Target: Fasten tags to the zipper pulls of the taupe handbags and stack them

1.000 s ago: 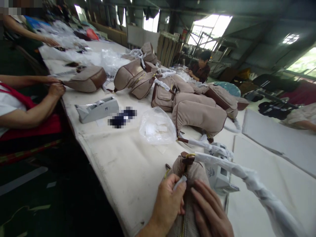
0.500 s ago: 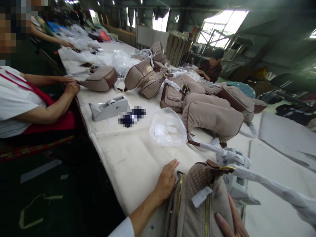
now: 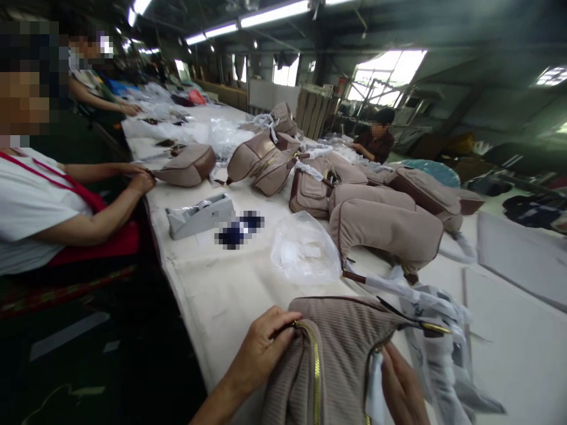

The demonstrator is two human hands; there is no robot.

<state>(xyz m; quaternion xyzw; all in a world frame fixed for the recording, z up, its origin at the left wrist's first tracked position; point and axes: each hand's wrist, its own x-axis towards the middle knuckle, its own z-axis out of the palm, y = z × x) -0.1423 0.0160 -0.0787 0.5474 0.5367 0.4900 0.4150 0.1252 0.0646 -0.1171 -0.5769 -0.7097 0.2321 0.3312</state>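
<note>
A taupe ribbed handbag (image 3: 341, 336) with gold zippers lies at the near edge of the long table (image 3: 221, 295). My left hand (image 3: 261, 351) is curled over its left end, fingers gripping the fabric beside a zipper. My right hand (image 3: 401, 389) is closed on the bag's right side, next to a white paper-wrapped zipper pull (image 3: 374, 386). The bag's strap, wrapped in white paper (image 3: 436, 348), trails off to the right.
A clear plastic bag of white slips (image 3: 305, 251) and a grey tape dispenser (image 3: 200, 215) lie further up the table. Several beige handbags (image 3: 385, 227) are heaped beyond. A person in white and red (image 3: 53, 206) sits at left; another person (image 3: 376, 139) sits at the far side.
The bag has been turned and laid lower. My left hand went from lying flat on the table to gripping the bag's left end. My right hand now pinches its right side.
</note>
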